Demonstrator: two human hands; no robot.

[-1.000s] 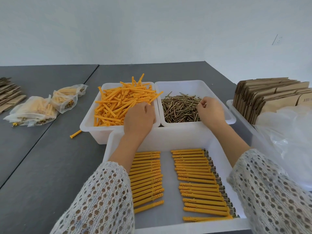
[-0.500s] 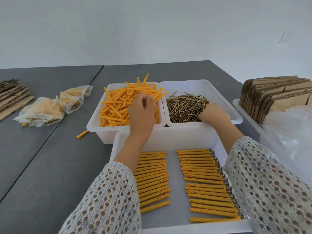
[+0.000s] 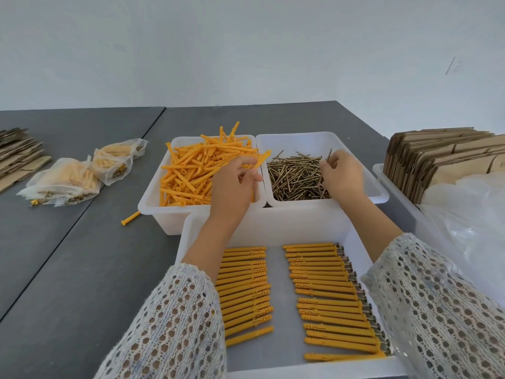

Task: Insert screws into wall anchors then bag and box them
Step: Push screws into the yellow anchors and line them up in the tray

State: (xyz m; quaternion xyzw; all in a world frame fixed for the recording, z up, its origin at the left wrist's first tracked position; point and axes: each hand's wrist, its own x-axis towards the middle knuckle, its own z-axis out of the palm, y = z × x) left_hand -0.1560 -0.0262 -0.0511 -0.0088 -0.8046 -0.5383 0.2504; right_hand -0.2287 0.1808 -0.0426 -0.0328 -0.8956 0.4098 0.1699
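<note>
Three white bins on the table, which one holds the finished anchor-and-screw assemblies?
The near white bin, closest to the person: its orange anchors lie in two neat rows with screw heads showing. The two far bins hold loose anchors and loose screws.

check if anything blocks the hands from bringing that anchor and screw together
Nothing visible does. The left hand pinches an orange anchor and the right hand pinches a screw; only open air above the two bins' shared rims lies between them.
</note>
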